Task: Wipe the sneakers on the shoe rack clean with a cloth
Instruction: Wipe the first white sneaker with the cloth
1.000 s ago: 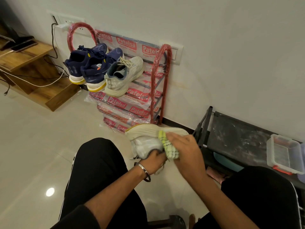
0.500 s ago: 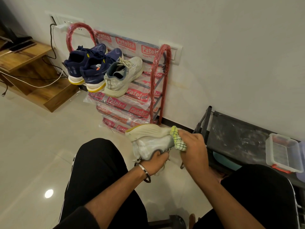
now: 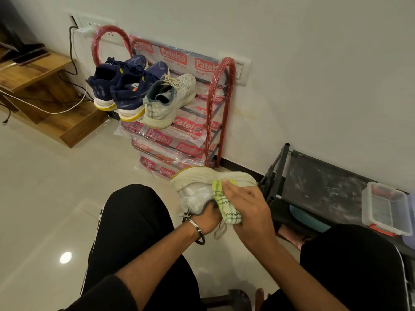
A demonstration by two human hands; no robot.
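A white sneaker (image 3: 197, 186) is held on its side above my knees, sole facing away. My left hand (image 3: 210, 218), with a metal bangle on the wrist, grips it at the opening. My right hand (image 3: 244, 205) holds a bunched yellow-green checked cloth (image 3: 225, 204) against the shoe's side. On the top shelf of the red shoe rack (image 3: 221, 104) sit the matching white sneaker (image 3: 168, 102) and two navy sneakers (image 3: 121, 86).
A low black rack (image 3: 318, 187) stands at right along the wall, carrying a clear plastic box (image 3: 386, 209). A wooden stepped unit (image 3: 42, 86) with cables is at left. My black-trousered knees frame the glossy tiled floor (image 3: 45, 198).
My right hand has slid the cloth back from the toe end toward the middle of the shoe's side. The left hand keeps the same hold on the sneaker.
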